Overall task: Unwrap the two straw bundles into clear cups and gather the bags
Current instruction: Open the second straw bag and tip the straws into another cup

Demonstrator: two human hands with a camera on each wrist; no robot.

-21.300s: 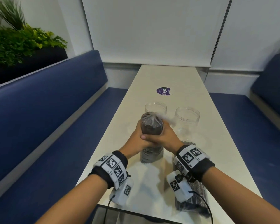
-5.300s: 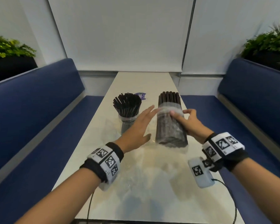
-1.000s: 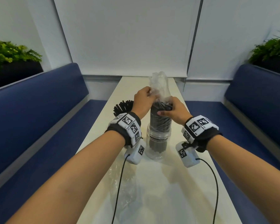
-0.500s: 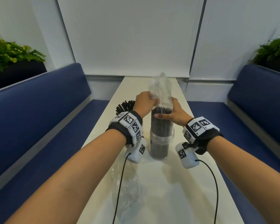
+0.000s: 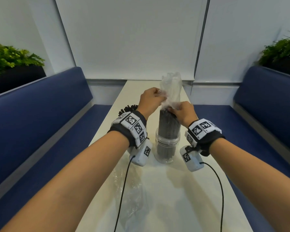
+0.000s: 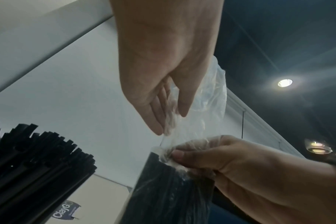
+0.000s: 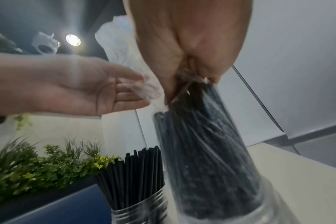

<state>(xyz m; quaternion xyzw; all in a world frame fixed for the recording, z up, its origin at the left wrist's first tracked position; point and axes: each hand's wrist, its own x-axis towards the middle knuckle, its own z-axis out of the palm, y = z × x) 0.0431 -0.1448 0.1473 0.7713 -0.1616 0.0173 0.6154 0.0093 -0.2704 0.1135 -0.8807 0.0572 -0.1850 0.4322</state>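
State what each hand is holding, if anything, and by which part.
Both hold the clear plastic bag over the straws in the cup. The left hand pinches its loose upper part; the right hand pinches it at the straw tops.

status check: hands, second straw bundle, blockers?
Left hand and right hand both pinching clear plastic bag. Black straw bundle upright in clear plastic cup, still bagged. Nothing blocking.

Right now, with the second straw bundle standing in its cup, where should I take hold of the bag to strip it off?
Probably the loose bag bunched above the straw bundle: grip it from above and pull straight up, since the bundle stands upright in the clear cup. The right hand pinches at the straw tops; the left hand holds the slack.
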